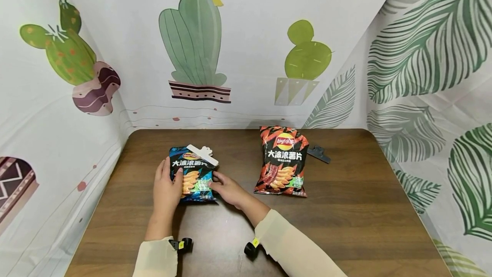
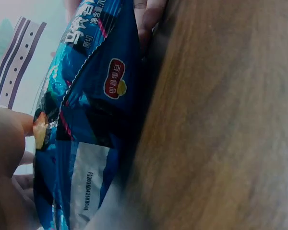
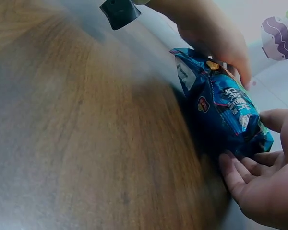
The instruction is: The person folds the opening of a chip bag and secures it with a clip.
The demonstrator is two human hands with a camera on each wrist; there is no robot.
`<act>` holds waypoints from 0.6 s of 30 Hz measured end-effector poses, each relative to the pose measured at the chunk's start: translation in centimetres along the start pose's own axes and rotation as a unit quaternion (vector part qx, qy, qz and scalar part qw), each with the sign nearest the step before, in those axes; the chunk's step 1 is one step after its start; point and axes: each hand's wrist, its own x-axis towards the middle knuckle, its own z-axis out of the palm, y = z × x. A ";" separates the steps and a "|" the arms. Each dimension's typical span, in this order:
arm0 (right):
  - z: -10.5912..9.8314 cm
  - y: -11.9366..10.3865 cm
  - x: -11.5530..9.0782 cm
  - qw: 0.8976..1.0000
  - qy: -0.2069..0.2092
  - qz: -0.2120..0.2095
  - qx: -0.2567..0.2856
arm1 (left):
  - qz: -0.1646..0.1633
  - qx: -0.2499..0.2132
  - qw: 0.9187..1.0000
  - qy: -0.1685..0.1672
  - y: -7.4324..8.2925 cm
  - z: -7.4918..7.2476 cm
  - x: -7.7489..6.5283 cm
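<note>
Two hands hold one blue chip bag (image 1: 194, 178) on the wooden surface (image 1: 326, 234), left of centre in the head view. The left hand (image 1: 167, 185) grips the bag's left edge, with its thumb on the printed front. The right hand (image 1: 230, 191) grips the lower right edge: thumb on the front, remaining fingers at the side and underneath, as the right wrist view shows. The fingers of both hands are clamped on the bag. A white clip (image 1: 203, 154) lies diagonally across the bag's upper right corner; whether it is fastened there cannot be told. A red chip bag (image 1: 283, 161) lies right of centre, well apart from both hands. A black clip (image 1: 319, 154) is positioned just beside its upper right edge.
</note>
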 end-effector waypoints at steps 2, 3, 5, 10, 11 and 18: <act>0.0 0.0 0.0 1.000 0.002 0.003 -0.004 | 0.025 0.012 1.000 0.004 0.1 0.2 -0.1; 0.0 0.0 0.0 1.000 0.002 0.003 -0.006 | 0.035 0.020 0.999 0.001 0.2 0.3 -0.1; 0.0 -0.1 0.0 1.000 0.004 0.005 -0.007 | 0.047 0.037 0.998 -0.011 0.2 0.5 -0.1; 0.0 0.0 -0.1 1.000 0.006 0.002 -0.016 | 0.053 0.075 0.995 -0.043 0.0 0.8 -0.3; 0.0 0.0 -0.1 1.000 0.007 0.000 -0.021 | 0.054 0.080 0.994 -0.048 -0.1 0.8 -0.4; 0.1 0.1 -0.2 0.999 0.010 -0.010 -0.034 | 0.046 0.117 0.988 -0.088 -0.4 1.0 -0.4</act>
